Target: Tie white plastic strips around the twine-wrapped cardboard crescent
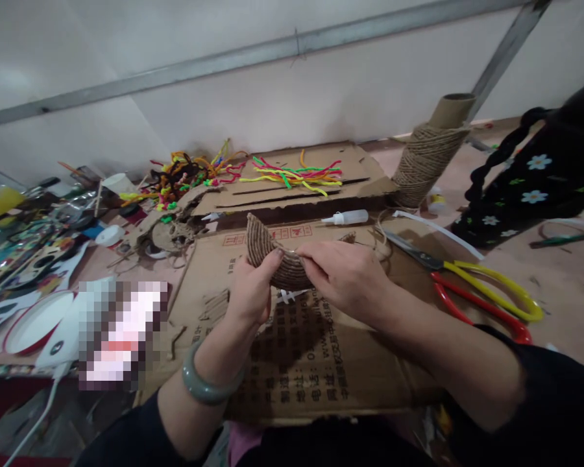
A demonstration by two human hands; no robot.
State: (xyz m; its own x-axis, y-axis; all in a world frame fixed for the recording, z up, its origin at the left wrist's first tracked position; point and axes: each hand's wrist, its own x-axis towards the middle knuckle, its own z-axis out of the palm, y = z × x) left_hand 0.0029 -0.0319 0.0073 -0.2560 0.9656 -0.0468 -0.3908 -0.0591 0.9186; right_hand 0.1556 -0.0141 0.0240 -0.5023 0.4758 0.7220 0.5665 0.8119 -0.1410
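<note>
A curved, crescent-like piece covered in rows of brown twine point(292, 271) is held up over the cardboard sheet point(370, 383). My left hand point(250, 288) grips its left part, thumb lying on the front face. At its upper right edge, the fingers of my right hand point(348, 275) pinch together, touching the piece; a thin light strand shows between the two hands. Beyond my hands a small white bottle with a narrow tip point(348, 217) lies on its side. Scissors with one yellow and one red handle point(442, 266) rest right of my right hand.
A large twine spool point(428, 155) stands at the back right, near a black flowered bag point(530, 162). Colourful pipe cleaners point(296, 175) lie on a raised cardboard piece, with a tangled heap point(185, 175) left of it. A white device with a cable point(61, 340) sits at left.
</note>
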